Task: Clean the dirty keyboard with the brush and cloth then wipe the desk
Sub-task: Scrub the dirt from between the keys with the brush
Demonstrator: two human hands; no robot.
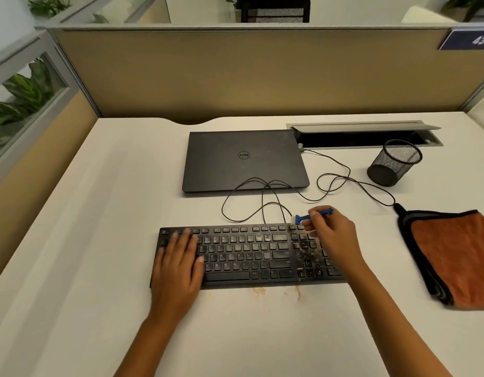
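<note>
A black keyboard (246,254) lies on the white desk (99,213), with tan crumbs scattered over its right-hand keys. My left hand (178,259) rests flat on the keyboard's left end, fingers straight. My right hand (334,236) hovers over the keyboard's upper right corner and pinches a small blue brush (303,217), whose head points left at the top row of keys. The number pad is partly hidden under this hand. A folded orange cloth (453,257) with a dark edge lies on the desk to the right, apart from both hands.
A closed dark laptop (245,160) sits behind the keyboard, with a thin black cable (333,178) looping across the desk. A tilted mesh pen cup (393,164) and an open cable hatch (366,137) are at the back right. Crumbs (262,291) lie by the keyboard's front edge.
</note>
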